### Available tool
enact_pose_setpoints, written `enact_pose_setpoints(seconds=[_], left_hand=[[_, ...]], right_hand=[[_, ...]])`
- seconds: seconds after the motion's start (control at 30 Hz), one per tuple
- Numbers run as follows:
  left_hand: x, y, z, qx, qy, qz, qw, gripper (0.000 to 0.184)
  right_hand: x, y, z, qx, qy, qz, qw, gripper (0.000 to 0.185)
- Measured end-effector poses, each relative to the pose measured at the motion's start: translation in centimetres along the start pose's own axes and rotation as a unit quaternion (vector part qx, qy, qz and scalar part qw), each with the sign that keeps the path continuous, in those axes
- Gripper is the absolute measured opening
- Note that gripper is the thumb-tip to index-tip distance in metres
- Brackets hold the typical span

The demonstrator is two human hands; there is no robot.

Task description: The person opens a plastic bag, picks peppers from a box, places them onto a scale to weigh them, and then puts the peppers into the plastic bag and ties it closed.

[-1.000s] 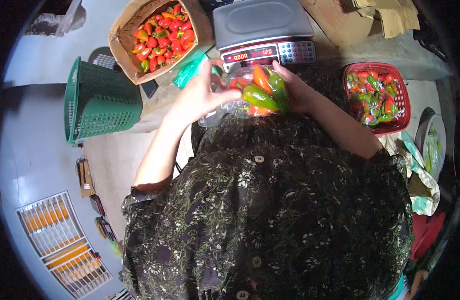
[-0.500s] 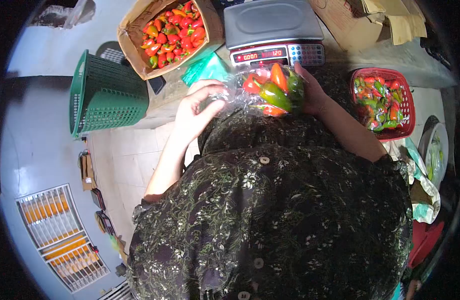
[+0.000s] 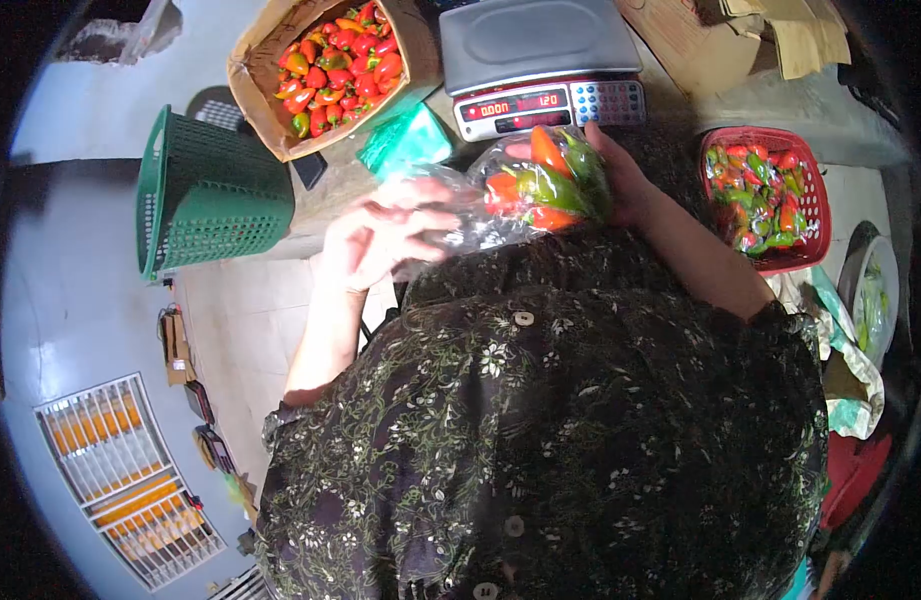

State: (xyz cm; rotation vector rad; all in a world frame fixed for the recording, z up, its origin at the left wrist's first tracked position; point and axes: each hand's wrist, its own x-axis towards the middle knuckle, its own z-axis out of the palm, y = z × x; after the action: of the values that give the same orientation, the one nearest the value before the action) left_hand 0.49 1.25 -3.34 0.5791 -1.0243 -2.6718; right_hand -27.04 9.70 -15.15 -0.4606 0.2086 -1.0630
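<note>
A clear plastic bag (image 3: 550, 185) with red, orange and green peppers hangs in front of my body, just below the scale (image 3: 540, 50). My right hand (image 3: 618, 180) is wrapped round the bag's right side, by the peppers. At the bag's loose left end is my left hand (image 3: 385, 235), its fingers spread and slightly blurred against the thin plastic. The scale's red display is lit. Green plastic (image 3: 408, 140) lies beyond my left hand.
A cardboard box (image 3: 255, 75) of peppers stands at the back left, near a green basket (image 3: 220, 205) and a dark phone (image 3: 308, 170). A red basket (image 3: 820, 215) of bagged peppers is on the right. Cardboard (image 3: 695, 50) lies at the back right.
My left hand has moved left from the peppers along the bag, and its fingers have spread. The bag's left end is now stretched out. My right hand still holds the pepper end.
</note>
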Motion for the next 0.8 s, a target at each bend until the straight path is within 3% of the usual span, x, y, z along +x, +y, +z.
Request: enact_pose_setpoints(seconds=[0.1,0.13,0.17,0.2,0.23,0.3,0.33,0.37,0.47,0.6,0.7,0.8], left_hand=[[1.2,-2.6,0.5,0.18,0.099,0.001,0.979,0.045],[1.5,-3.2,0.1,0.378,0.118,0.071,0.915,0.049],[2.0,-3.7,-0.6,0.559,0.131,0.136,0.808,0.054],[2.4,-4.1,-0.7,0.712,0.138,0.193,0.661,0.061],[2.9,-4.4,-0.2,0.687,0.171,0.241,0.664,0.052],[3.3,-5.4,0.0,0.573,0.25,0.209,0.752,0.03],[3.2,-5.9,0.0,0.508,0.288,0.188,0.79,0.019],[3.2,-5.9,0.1,0.517,0.303,0.182,0.779,0.014],[2.4,-6.1,-2.2,0.459,0.198,0.083,0.862,0.02],[2.8,-5.6,1.0,0.603,0.258,0.053,0.753,0.024],[3.0,-5.6,-0.5,0.693,0.142,0.148,0.691,0.042],[3.6,-6.6,-2.6,0.736,0.098,0.201,0.638,0.052]], right_hand=[[0.1,0.1,0.0,0.001,-0.004,0.015,1.0,0.09],[0.2,0.1,0.1,0.001,-0.006,0.012,1.0,0.087],[0.1,0.1,0.1,0.001,-0.009,0.008,1.0,0.084],[0.0,0.1,0.2,0.002,-0.011,0.004,1.0,0.081],[0.0,0.2,-0.2,-0.002,-0.01,0.012,1.0,0.077],[-0.1,0.2,-0.9,-0.012,-0.008,0.023,1.0,0.07],[-0.3,0.2,-0.9,-0.017,0.002,0.031,0.999,0.076],[-0.5,0.2,-0.8,-0.023,0.012,0.04,0.999,0.082],[-0.5,0.3,-1.1,-0.096,0.012,0.056,0.994,0.091],[-0.5,0.5,-2.1,-0.151,0.023,0.082,0.985,0.092],[-1.0,-0.1,-0.9,-0.158,0.036,0.073,0.984,0.09],[-1.0,0.4,-1.4,-0.152,0.033,0.054,0.986,0.088]])
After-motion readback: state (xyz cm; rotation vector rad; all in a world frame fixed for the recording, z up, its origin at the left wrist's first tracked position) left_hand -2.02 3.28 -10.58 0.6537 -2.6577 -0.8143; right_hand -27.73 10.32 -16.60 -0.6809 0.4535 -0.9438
